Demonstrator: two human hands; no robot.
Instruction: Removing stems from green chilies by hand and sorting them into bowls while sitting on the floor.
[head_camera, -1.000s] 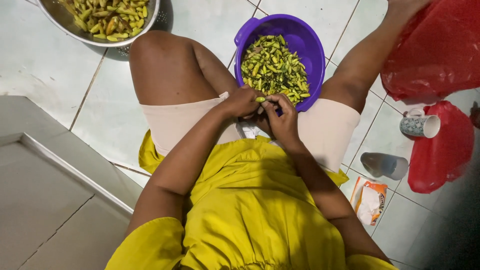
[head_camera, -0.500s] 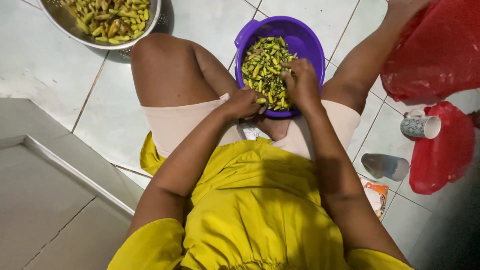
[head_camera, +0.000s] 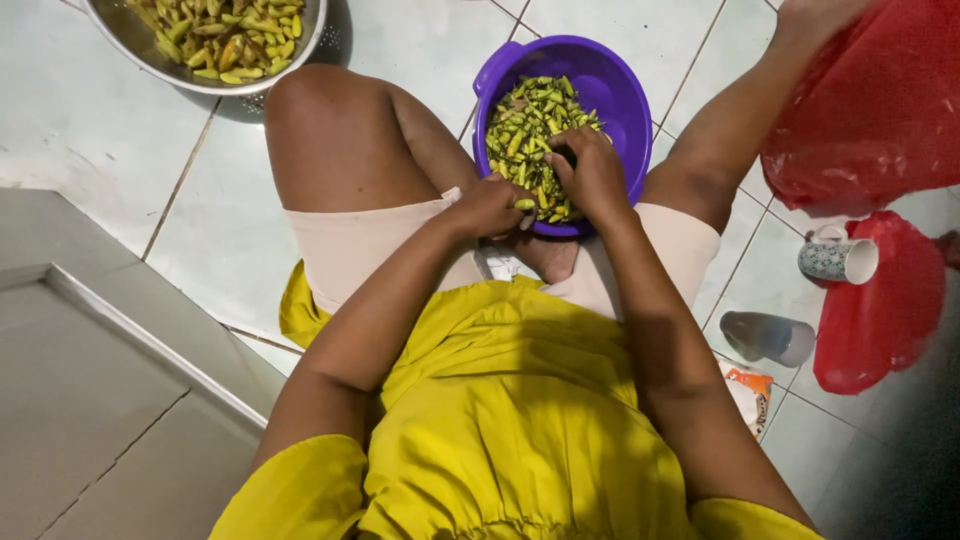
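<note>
A purple plastic bowl (head_camera: 620, 85) full of small green chilies (head_camera: 520, 125) stands on the tiled floor between my bare legs. My left hand (head_camera: 487, 207) rests at the bowl's near rim, fingers pinched on one green chili (head_camera: 525, 204). My right hand (head_camera: 592, 176) lies palm down inside the bowl on the pile. Its fingertips curl into the chilies and are hidden, so I cannot tell whether they hold one. The two hands are a few centimetres apart.
A metal colander (head_camera: 150, 55) with more yellow-green chilies sits at the top left. Red plastic bags (head_camera: 880, 110) lie at the right, with a patterned mug (head_camera: 838, 260), a clear tumbler on its side (head_camera: 768, 337) and an orange packet (head_camera: 752, 390). A grey step (head_camera: 110, 400) rises at left.
My right hand has left my left hand at my lap and reached forward into the bowl onto the chilies. The left hand has shifted slightly toward the bowl's rim.
</note>
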